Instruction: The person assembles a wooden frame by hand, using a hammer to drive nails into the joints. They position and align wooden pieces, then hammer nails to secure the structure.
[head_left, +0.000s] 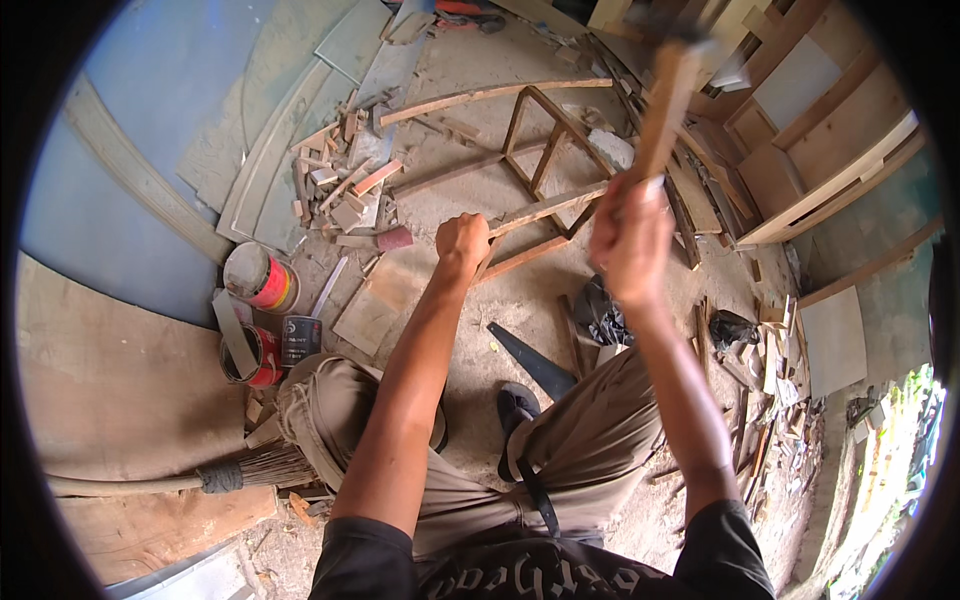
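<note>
My right hand (pixel 632 240) is wrapped round the wooden handle of a raised hammer (pixel 668 115). The hammer's dark head is smeared by motion near the top of the view. My left hand (pixel 462 240) is closed at the near left corner of a wooden frame (pixel 545 209), its fingers gripping the end of a bar. That frame, made of narrow brown strips with crosspieces, stands on the floor ahead of me and reaches away to the far side. Whether my left fingers also pinch something small, such as a nail, cannot be seen.
A saw blade (pixel 530 362) lies near my foot. Paint cans (pixel 262 275) stand at the left, above a broom (pixel 265 468). Wood offcuts (pixel 345 190) are heaped at the far left. Wooden shelving (pixel 800 150) stands at the right, with scrap wood (pixel 760 400) below it.
</note>
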